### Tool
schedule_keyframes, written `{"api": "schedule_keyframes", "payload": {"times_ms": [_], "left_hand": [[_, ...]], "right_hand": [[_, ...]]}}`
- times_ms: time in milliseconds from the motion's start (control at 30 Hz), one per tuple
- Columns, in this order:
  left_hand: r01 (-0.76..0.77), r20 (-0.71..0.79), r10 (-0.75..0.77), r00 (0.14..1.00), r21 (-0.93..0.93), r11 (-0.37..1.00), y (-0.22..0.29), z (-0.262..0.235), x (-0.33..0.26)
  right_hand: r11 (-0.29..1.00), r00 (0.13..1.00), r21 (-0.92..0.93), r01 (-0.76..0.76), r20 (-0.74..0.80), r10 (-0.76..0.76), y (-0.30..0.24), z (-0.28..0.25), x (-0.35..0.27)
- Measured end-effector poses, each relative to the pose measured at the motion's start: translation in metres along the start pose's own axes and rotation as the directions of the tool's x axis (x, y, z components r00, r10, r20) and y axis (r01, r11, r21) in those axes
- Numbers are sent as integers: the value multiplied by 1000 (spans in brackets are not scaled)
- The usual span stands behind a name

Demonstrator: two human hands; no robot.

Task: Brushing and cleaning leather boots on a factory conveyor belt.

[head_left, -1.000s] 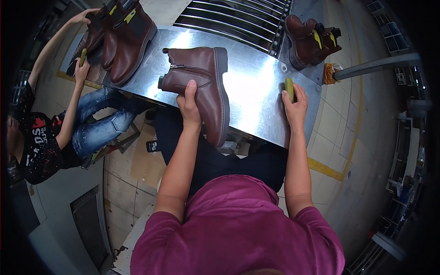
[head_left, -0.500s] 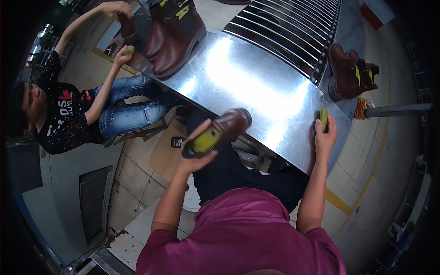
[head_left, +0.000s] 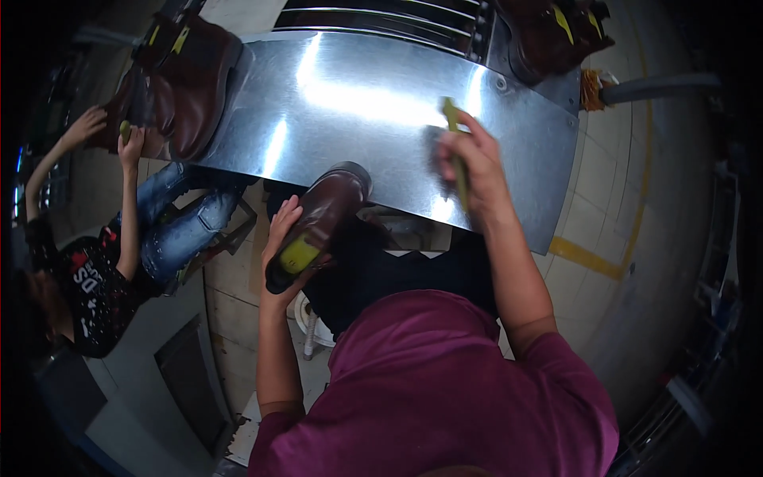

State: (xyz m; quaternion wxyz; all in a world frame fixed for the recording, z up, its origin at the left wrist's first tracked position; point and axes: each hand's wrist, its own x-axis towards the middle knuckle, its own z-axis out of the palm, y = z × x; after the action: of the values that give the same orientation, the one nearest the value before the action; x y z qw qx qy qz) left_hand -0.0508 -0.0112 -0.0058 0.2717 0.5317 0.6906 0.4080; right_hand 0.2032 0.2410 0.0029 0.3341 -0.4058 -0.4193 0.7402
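A brown leather boot (head_left: 324, 208) with a yellow-green patch is gripped near its shaft by my left hand (head_left: 281, 226). Its toe points up and to the right, over the near edge of the metal table (head_left: 366, 143). My right hand (head_left: 482, 168) is closed around an olive-backed brush (head_left: 451, 114), raised over the right part of the table. The brush's dark bristle side faces left and is smeared by motion. A gap separates brush and boot.
Brown boots (head_left: 195, 87) stand at the table's left, and more boots (head_left: 544, 36) at the far right. Behind is a roller conveyor (head_left: 381, 16). A co-worker (head_left: 91, 286) sits at left, one hand on a small olive object. A grey pipe (head_left: 660, 86) juts out at right.
My right hand has brought the brush leftward and up off the table's right side. My left hand has moved left with the boot, tilting its toe upward. The view has shifted.
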Motion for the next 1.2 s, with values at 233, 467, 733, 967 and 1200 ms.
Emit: {"api": "schedule_keyframes", "payload": {"times_ms": [233,467,733,967,1200], "left_hand": [[34,26,-33,999,-5,999,-2,4,-4],[22,45,-23,999,16,1000,2,4,3],[-24,43,23,999,41,999,-20,0,6],[-3,-88,18,996,164,986,-2,-1,0],[64,39,-64,997,13,998,-3,15,-2]], "right_hand": [[923,946,300,-243,285,157,8,78,25],[875,973,445,-193,203,112,10,105,38],[859,947,417,-297,247,207,15,114,73],[923,884,89,-375,334,327,2,151,69],[957,891,-146,-249,353,285,-2,143,53]]}}
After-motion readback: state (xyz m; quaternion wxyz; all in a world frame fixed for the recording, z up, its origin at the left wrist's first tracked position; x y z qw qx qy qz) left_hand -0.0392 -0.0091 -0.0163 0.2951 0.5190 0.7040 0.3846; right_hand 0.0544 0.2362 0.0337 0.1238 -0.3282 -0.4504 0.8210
